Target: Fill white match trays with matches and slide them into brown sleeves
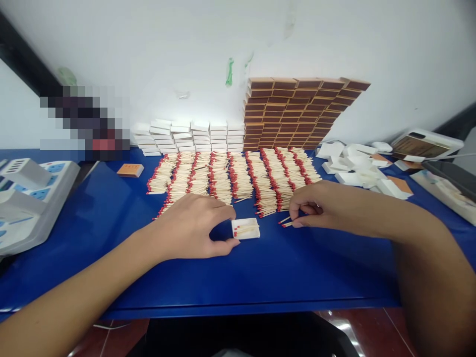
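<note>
Behind everything we are facing a pale wall with scuffs and green marks, and below the front edge reddish floor tiles are showing. In front of us a glossy blue counter is carrying all the work, its near strip lying bare. Against the wall a tall stack of brown-sided matchboxes is standing, with lower piles of white trays standing beside it to the left. In front of both, loose matches are lying in long rows with their red heads lined up. At the far left a power strip is sitting, and at the right a jumble of white box parts is spreading.

Nearer us, our left hand is curving, its finger and thumb bracketing the left end of one small white tray. That tray is lying flat on the counter just in front of the rows, its long axis running left to right, and it is standing between our two hands. Our right hand is pinching a couple of matches in a narrow grip, to the right of the tray and apart from it across bare blue. Their heads are pointing left, toward the tray, where a few matches are lying lengthwise, heads also at the left end.
</note>
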A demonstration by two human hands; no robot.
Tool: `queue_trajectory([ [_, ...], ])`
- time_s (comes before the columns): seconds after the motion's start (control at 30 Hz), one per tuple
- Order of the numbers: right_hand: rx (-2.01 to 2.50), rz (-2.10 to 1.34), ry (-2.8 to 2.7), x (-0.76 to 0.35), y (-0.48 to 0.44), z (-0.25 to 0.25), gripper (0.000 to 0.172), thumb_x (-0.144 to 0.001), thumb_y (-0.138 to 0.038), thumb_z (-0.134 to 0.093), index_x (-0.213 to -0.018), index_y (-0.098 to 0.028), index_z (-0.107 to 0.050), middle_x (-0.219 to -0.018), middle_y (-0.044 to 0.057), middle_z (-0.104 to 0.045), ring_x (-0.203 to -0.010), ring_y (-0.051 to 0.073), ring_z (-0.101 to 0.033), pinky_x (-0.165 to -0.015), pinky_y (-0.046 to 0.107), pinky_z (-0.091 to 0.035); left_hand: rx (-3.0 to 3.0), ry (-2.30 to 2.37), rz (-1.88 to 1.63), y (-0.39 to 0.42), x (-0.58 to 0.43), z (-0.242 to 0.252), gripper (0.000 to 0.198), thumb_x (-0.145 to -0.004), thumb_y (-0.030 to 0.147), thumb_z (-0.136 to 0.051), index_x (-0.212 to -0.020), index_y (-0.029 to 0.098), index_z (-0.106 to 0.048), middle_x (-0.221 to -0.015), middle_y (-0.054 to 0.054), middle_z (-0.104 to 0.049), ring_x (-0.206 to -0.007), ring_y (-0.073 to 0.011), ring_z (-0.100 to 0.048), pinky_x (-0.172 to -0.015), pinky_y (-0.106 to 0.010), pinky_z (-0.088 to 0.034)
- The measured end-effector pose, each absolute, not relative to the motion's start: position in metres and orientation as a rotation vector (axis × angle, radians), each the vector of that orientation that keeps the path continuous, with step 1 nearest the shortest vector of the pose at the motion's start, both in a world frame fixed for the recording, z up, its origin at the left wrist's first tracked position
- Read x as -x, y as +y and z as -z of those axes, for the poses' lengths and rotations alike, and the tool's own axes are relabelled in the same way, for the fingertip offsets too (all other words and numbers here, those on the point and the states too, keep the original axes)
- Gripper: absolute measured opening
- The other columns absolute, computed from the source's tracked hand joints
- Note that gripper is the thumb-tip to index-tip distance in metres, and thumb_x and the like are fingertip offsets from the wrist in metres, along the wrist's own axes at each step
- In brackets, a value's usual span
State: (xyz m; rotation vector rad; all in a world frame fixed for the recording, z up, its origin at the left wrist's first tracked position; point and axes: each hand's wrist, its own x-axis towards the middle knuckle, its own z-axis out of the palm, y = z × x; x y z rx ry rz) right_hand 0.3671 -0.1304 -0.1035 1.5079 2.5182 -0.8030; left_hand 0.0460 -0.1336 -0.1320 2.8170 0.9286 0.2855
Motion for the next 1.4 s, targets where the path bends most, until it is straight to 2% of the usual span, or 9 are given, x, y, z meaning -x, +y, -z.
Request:
queue_trajectory([
  [0.13,-1.522,0.800,2.512,-0.366,-0.130,0.103,0.021,-0.092,-0.043,-0.067,-0.083,-0.025,-0.072,-0.078,0.002,-0.067,-0.066,0.018,-0.057,-0.059,0.031,-0.040,-2.819,0.946,-0.269,-0.133,-0.047,0.131,0.030,-0.091,0.048,-0.068,-0.105,0.022,-0.076,-0.091,-0.003,-0.078,-0.083,-0.0224,-0.074,-0.068,-0.033,-0.047],
  [0.33,-1.515,0.829,2.521,-0.368,-0.130,0.107,0.017,-0.092,-0.039,-0.066,-0.085,-0.025,-0.073,-0.081,0.002,-0.069,-0.068,0.018,-0.059,-0.062,0.031,-0.041,-2.811,0.950,-0.272,-0.133,-0.046,0.132,0.030,-0.091,0.047,-0.067,-0.105,0.022,-0.076,-0.089,-0.002,-0.077,-0.081,-0.0220,-0.074,-0.067,-0.033,-0.045],
  [0.6,-1.461,0.879,2.580,-0.369,-0.133,0.105,0.025,-0.096,-0.047,-0.063,-0.089,-0.026,-0.074,-0.087,0.002,-0.070,-0.070,0.017,-0.058,-0.060,0.030,-0.039,-2.820,0.928,-0.292,-0.131,-0.047,0.134,0.032,-0.092,0.049,-0.067,-0.104,0.022,-0.076,-0.091,-0.002,-0.077,-0.082,-0.0220,-0.074,-0.068,-0.033,-0.045],
  [0.83,-1.428,0.807,2.938,-0.321,-0.147,0.105,0.015,-0.096,-0.033,-0.066,-0.086,-0.023,-0.070,-0.074,-0.002,-0.060,-0.066,0.014,-0.052,-0.060,0.028,-0.036,-2.826,0.914,-0.294,-0.135,-0.050,0.135,0.030,-0.092,0.048,-0.067,-0.104,0.022,-0.075,-0.088,-0.001,-0.076,-0.081,-0.0222,-0.073,-0.068,-0.033,-0.045],
  [1.03,-1.414,0.723,3.025,-0.306,-0.152,0.117,0.013,-0.099,-0.032,-0.066,-0.093,-0.022,-0.071,-0.078,-0.001,-0.062,-0.072,0.014,-0.055,-0.063,0.028,-0.035,-2.853,0.902,-0.309,-0.138,-0.051,0.136,0.030,-0.093,0.049,-0.065,-0.101,0.022,-0.075,-0.083,0.000,-0.074,-0.075,-0.0212,-0.071,-0.065,-0.034,-0.043],
  [1.27,-1.362,0.680,2.989,-0.313,-0.150,0.116,0.008,-0.096,-0.024,-0.067,-0.088,-0.023,-0.069,-0.081,-0.002,-0.063,-0.074,0.014,-0.055,-0.064,0.028,-0.035,-2.820,0.913,-0.296,-0.135,-0.051,0.137,0.030,-0.092,0.048,-0.066,-0.102,0.021,-0.075,-0.087,-0.001,-0.075,-0.079,-0.0214,-0.072,-0.068,-0.033,-0.045],
  [1.4,-1.333,0.695,2.965,-0.311,-0.151,0.118,0.011,-0.097,-0.023,-0.064,-0.087,-0.023,-0.068,-0.082,-0.002,-0.064,-0.074,0.014,-0.055,-0.065,0.029,-0.035,-2.812,0.927,-0.279,-0.136,-0.051,0.137,0.031,-0.093,0.049,-0.065,-0.102,0.022,-0.075,-0.087,-0.001,-0.075,-0.080,-0.0216,-0.072,-0.069,-0.034,-0.045],
])
